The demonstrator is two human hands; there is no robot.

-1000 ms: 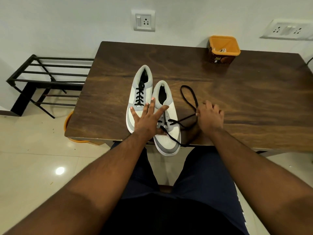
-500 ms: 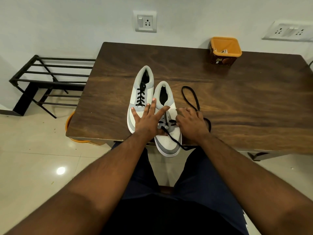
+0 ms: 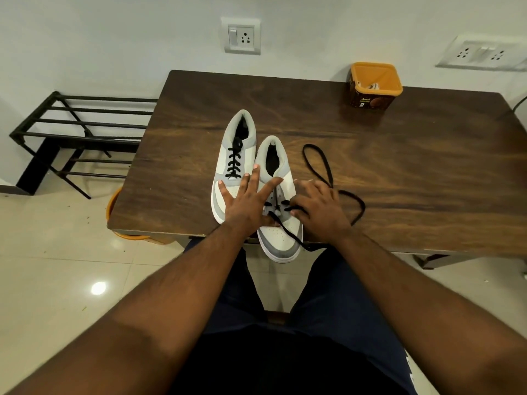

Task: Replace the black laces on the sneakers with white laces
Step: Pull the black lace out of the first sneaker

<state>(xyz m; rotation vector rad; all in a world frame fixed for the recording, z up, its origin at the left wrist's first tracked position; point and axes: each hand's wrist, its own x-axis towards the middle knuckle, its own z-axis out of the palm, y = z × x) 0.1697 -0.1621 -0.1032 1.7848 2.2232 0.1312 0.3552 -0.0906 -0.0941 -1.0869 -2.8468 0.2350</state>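
Two hands at work: left hand (image 3: pixel 245 203) flat across both grey-and-white sneakers (image 3: pixel 281 212), right hand (image 3: pixel 319 212) pinching the half-drawn black lace (image 3: pixel 328 172); a hard tug risks dragging the overhanging shoe off the dark wooden tabletop (image 3: pixel 399 166).

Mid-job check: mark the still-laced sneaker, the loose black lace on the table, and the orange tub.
still-laced sneaker (image 3: pixel 234 155): head view, on its laced tongue area.
loose black lace (image 3: pixel 325 163): head view, on the right strand of the loop lying on the table.
orange tub (image 3: pixel 372 99): head view, on its brown front wall.
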